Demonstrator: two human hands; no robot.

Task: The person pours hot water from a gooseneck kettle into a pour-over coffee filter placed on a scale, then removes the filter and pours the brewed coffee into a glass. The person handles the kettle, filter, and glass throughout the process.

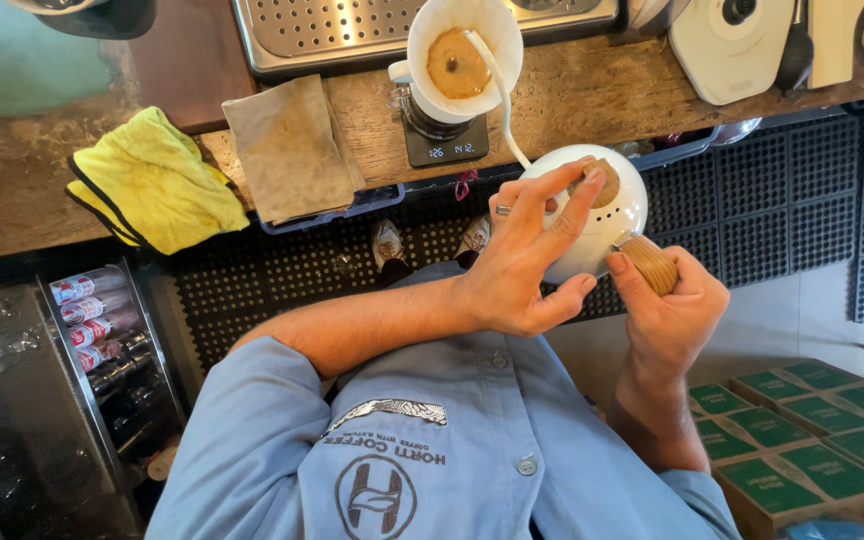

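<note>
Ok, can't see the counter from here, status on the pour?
Right hand grips kettle's wooden handle. Left hand steadies lid knob. White kettle spout over filter dripper on scale. Nothing blocking.

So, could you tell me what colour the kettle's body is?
White, clearest in the head view: kettle.

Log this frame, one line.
left hand: on kettle lid | right hand: grips handle | spout over dripper
</note>
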